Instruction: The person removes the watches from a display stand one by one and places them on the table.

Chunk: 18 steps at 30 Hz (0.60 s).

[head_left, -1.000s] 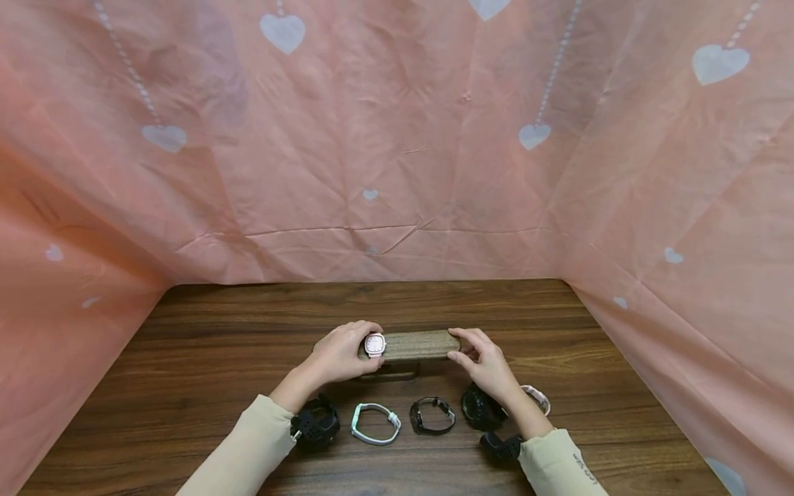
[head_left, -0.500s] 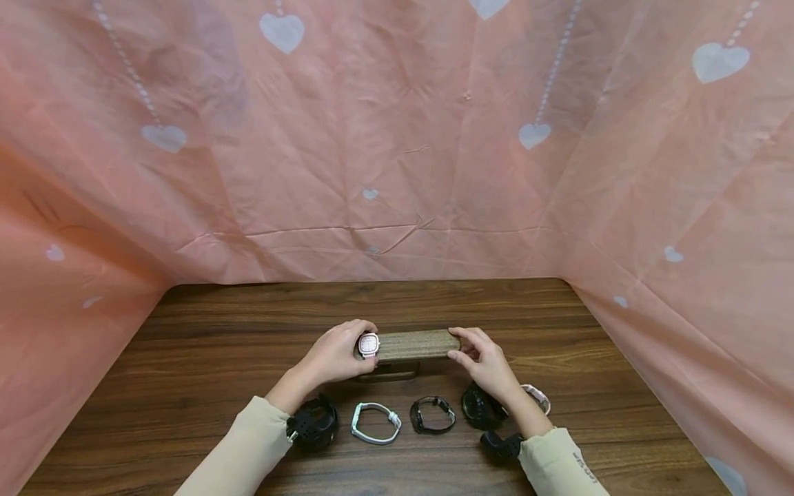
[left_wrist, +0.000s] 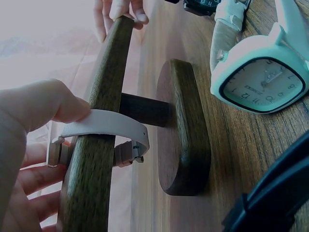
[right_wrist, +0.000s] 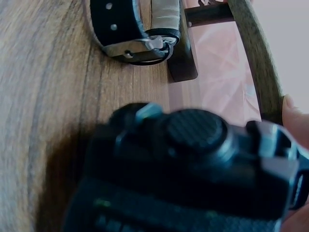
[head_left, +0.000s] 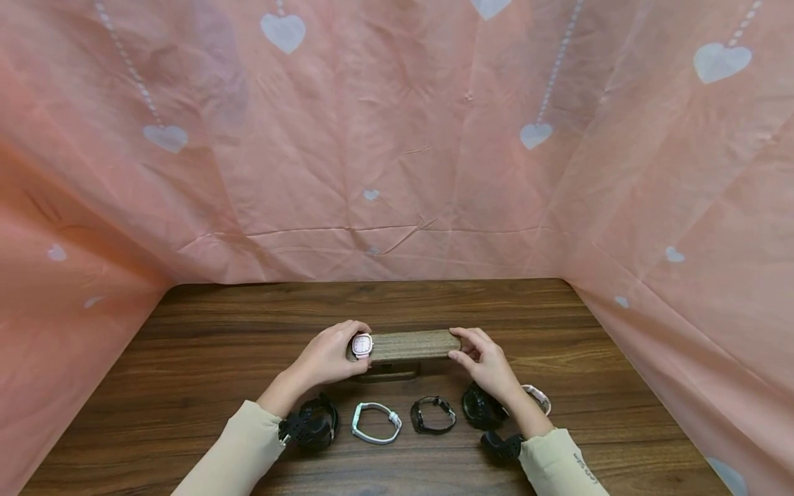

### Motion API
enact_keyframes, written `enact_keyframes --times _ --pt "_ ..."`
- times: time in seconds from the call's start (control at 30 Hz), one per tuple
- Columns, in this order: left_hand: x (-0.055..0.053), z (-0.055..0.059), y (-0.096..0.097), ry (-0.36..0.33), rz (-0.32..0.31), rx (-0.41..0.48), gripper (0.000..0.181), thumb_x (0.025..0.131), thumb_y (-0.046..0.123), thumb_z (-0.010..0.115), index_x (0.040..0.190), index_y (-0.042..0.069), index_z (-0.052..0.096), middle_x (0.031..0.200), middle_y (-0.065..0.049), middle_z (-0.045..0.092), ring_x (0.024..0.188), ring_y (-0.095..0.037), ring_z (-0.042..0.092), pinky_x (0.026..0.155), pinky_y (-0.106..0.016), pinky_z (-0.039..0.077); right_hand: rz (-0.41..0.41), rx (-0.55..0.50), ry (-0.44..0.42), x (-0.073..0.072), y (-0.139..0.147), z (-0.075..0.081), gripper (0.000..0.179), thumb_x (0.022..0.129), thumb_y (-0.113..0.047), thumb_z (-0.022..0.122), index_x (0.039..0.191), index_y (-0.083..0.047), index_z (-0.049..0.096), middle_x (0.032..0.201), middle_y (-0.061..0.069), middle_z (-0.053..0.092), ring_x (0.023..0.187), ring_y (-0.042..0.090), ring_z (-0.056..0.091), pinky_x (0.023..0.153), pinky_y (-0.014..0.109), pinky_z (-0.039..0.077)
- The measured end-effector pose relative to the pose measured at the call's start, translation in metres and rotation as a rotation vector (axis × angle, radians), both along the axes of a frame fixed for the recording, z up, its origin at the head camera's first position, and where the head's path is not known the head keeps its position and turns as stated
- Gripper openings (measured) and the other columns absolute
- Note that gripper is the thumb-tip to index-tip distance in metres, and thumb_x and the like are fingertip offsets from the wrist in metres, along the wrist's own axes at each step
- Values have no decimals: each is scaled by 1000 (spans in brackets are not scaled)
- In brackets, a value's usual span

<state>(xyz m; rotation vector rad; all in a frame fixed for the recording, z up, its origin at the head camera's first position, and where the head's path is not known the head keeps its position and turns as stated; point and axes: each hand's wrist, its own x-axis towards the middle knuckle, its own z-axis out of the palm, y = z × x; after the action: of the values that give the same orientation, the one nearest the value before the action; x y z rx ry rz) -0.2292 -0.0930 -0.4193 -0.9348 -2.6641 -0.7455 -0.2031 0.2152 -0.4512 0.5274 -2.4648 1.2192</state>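
Observation:
A watch (head_left: pixel 362 345) with a pale pink strap and squarish face is looped around the left part of a wooden watch stand's bar (head_left: pixel 412 345). My left hand (head_left: pixel 327 355) holds this watch, the thumb on its strap (left_wrist: pixel 106 122) and the fingers behind the case in the left wrist view. The strap is buckled into a loop. My right hand (head_left: pixel 486 362) pinches the right end of the bar between thumb and fingers. Below the bar, a short post joins it to the stand's rounded base (left_wrist: pixel 181 130), which rests on the table.
Nearer me lie a mint-and-white watch (left_wrist: pixel 263 84), a slim dark watch (head_left: pixel 417 417), a bulky black watch (head_left: pixel 480 406) and a pale pink strap (head_left: pixel 538 398), partly behind my right forearm. A dark strap (left_wrist: pixel 270 188) is by my left wrist. Pink cloth (head_left: pixel 397 255) walls the wooden table.
My left hand has slid the pink watch leftward along the bar, toward its left end. The right hand keeps its hold on the right end, and the stand stays in place.

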Motion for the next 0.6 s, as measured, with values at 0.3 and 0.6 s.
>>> enact_keyframes --times 0.3,0.6 --pt "0 0 1 12 -1 -10 42 69 28 72 106 13 59 97 5 60 86 -10 57 74 -31 48 6 5 9 1 0 0 39 79 -5 72 117 -6 62 97 3 58 75 9 54 65 25 51" --pt "-1 -3 3 48 -13 -50 49 71 33 75 113 12 61 107 0 62 96 -18 58 85 -38 46 2 2 3 0 0 1 40 79 -5 73 117 -5 62 102 4 59 78 14 56 67 27 51"
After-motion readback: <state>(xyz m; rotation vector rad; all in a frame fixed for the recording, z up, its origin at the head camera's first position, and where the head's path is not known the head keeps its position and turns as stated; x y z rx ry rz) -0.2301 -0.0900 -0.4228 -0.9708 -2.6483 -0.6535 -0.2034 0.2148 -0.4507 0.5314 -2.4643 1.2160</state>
